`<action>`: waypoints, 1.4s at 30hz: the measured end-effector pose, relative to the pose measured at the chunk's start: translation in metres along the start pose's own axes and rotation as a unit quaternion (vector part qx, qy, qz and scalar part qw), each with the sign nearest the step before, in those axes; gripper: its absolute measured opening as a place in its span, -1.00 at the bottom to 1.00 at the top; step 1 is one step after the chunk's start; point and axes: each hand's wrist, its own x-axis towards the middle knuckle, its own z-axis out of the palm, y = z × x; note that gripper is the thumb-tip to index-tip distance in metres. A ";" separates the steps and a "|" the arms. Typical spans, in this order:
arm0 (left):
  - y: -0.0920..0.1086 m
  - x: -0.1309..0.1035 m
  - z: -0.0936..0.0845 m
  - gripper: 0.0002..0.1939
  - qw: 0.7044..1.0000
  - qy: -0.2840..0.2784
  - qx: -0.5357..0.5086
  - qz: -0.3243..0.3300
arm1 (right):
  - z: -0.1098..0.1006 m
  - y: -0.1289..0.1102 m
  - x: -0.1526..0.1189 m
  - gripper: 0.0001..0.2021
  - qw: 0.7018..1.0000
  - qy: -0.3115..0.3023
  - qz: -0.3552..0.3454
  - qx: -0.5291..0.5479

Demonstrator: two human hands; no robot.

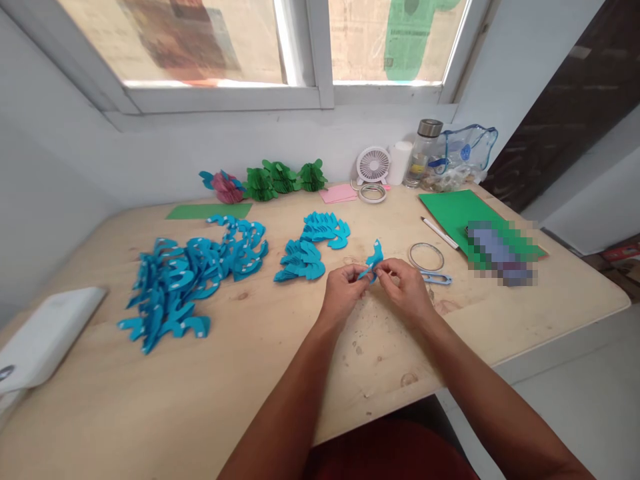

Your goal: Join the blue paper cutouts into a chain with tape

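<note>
A small curved blue paper piece [376, 252] with white spots is pinched between both hands above the table's middle. My left hand [344, 288] grips its left side with the fingers closed. On the other side, my right hand [401, 283] pinches its lower right edge. To the left of my hands lie two stacks of folded blue paper pieces, a nearer one [300, 261] and a farther one [326, 229]. A large heap of blue paper pieces with white spots [175, 273] spreads farther left. Fingertips partly hide the held piece.
Scissors or a cutter with a blue handle [436, 277], a tape ring [426, 256] and a pen [440, 233] lie right. Green sheets [460, 207] carry a blurred item. Green paper shapes [280, 177], a fan [373, 165] and a bottle [424, 157] line the wall. A white device [53, 337] sits left.
</note>
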 end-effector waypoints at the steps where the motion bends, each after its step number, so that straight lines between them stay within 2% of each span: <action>1: 0.000 0.000 0.000 -0.85 1.000 0.004 0.002 0.001 | 0.000 -0.001 0.000 -0.83 1.000 0.002 -0.007 -0.011; 13: 0.003 -0.002 0.004 -0.90 0.997 0.056 -0.050 -0.014 | 0.004 -0.006 -0.004 -0.78 0.998 0.009 -0.042 -0.045; 21: 0.002 0.000 0.003 -0.93 0.996 0.078 -0.051 -0.001 | 0.008 -0.007 -0.007 -0.75 0.995 0.020 -0.070 -0.067; 26: 0.000 0.000 0.004 -0.92 0.995 0.080 -0.051 0.017 | 0.011 -0.005 -0.009 -0.76 0.993 0.040 -0.079 -0.079; 32: 0.002 -0.001 0.005 -0.92 0.995 0.078 -0.050 0.033 | 0.011 -0.009 -0.010 -0.79 0.994 0.061 -0.057 -0.069; 42: 0.006 -0.003 0.004 -0.92 0.995 0.071 -0.058 0.033 | 0.011 -0.010 -0.012 -0.75 0.995 0.046 -0.056 -0.068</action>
